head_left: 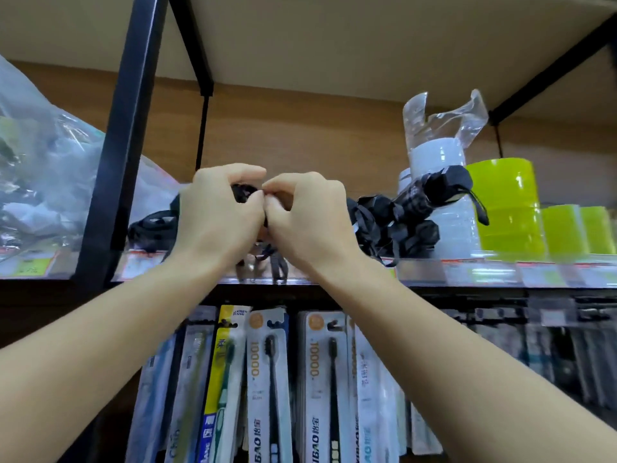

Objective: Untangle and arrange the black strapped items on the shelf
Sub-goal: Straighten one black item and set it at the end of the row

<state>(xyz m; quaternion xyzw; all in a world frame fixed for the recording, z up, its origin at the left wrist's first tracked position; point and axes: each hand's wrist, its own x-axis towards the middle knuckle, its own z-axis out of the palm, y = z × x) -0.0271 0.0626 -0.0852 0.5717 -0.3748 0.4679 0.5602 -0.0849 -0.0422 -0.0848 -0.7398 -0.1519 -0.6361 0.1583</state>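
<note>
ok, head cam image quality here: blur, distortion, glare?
Head view: wide-angle bending bows the black metal shelf post; right-edge price strip and green tape rolls are smeared; left hand and right hand fairly sharp, closed on the black strapped item; mild glare on the clear plastic bag; lower toothbrush packs dim.

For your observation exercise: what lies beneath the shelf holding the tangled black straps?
Packaged toothbrushes hang in rows under the shelf edge. The forearms cover some of them, and those at far right are too blurred to identify.
</note>
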